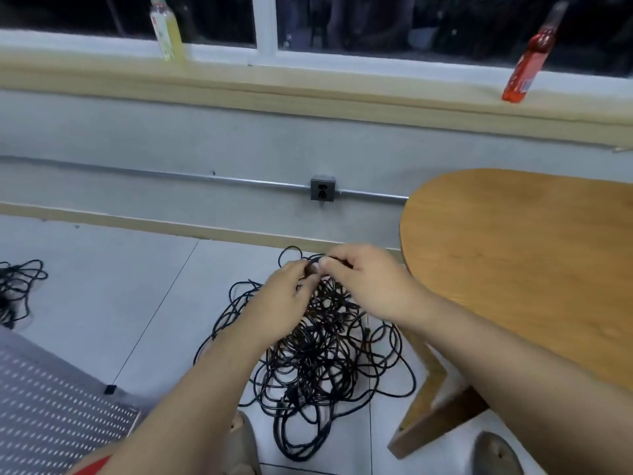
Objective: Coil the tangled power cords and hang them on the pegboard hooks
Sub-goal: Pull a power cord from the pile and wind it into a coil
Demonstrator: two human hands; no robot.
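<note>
Looks like matt black rubbery sheathing on the power cords. Glossy pale tile for the floor, smooth satin wood on the worktop. Dull grey perforated metal on the pegboard, bare metal conduit too, kinda shiny.

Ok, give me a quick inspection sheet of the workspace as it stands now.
Surface: light tiled floor.
Job's things: tangled cords heaped on the floor, uncoiled; pegboard at lower left, no cords on the part in view.
Clutter: yellow bottle and red bottle on the window sill.
Grippers: left hand and right hand each pinch a strand at the top of the heap.
Cables: second cord bundle on the floor at far left, apart from the heap.
Surroundings: wall outlet, nothing plugged in; wooden table at right, its leg beside the heap.
</note>
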